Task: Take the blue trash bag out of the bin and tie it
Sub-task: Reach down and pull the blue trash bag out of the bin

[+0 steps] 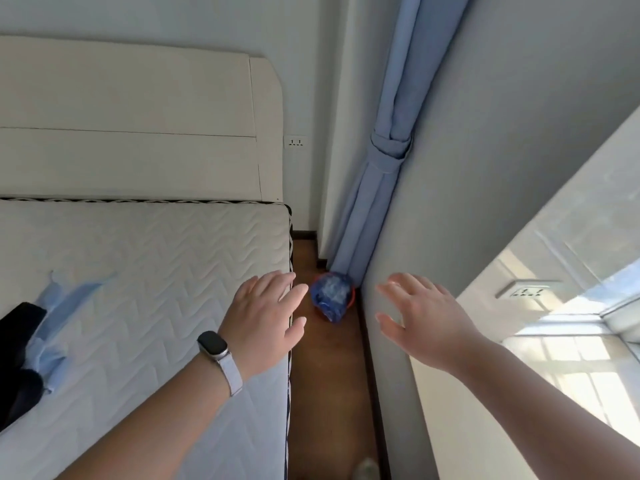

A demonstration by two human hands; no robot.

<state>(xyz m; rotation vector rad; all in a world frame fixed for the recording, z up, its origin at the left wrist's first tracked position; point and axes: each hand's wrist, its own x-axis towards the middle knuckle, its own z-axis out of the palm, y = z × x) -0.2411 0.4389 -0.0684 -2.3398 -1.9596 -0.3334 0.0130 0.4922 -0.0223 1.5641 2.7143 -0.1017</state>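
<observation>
**Head view: both hands raised, bin in the corner**

Head camera looked down a strip of wooden floor [332,375] beside the mattress [156,271]. Blue trash bag [330,294] sat in the bin [350,299], on the floor beyond the mattress corner, at the foot of the blue curtain [377,188]. Left hand [266,320], smartwatch [213,344] on its wrist, hovered over the mattress edge, fingers spread, holding nothing. Right hand [426,320] was likewise spread and empty, clear of the bag.

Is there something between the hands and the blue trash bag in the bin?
Nothing visible. The left hand and right hand are open in the air, and only bare wooden floor leads to the blue trash bag in its bin by the curtain.
</observation>
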